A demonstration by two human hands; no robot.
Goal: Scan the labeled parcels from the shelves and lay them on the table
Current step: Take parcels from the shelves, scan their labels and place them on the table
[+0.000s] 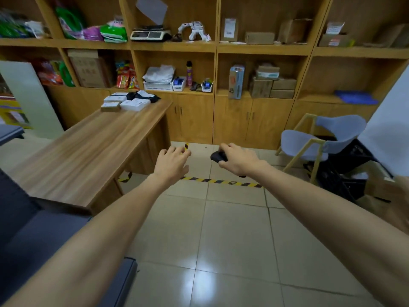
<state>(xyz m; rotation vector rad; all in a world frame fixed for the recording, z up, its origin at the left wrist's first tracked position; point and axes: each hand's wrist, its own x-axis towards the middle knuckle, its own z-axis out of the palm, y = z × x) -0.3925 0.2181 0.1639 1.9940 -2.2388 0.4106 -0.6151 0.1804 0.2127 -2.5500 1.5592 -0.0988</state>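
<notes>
Even indoor light, a white glare patch on the floor tiles (205,282), shelves (217,47) soft and bowed by wide-angle distortion

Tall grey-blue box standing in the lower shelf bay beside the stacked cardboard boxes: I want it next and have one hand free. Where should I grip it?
Likely its upper half, from the front: the tall grey-blue box stands upright, narrow face outward, with a gap to the stacked cardboard boxes for fingers. Use the free left hand; the right hand holds the black scanner.
</notes>
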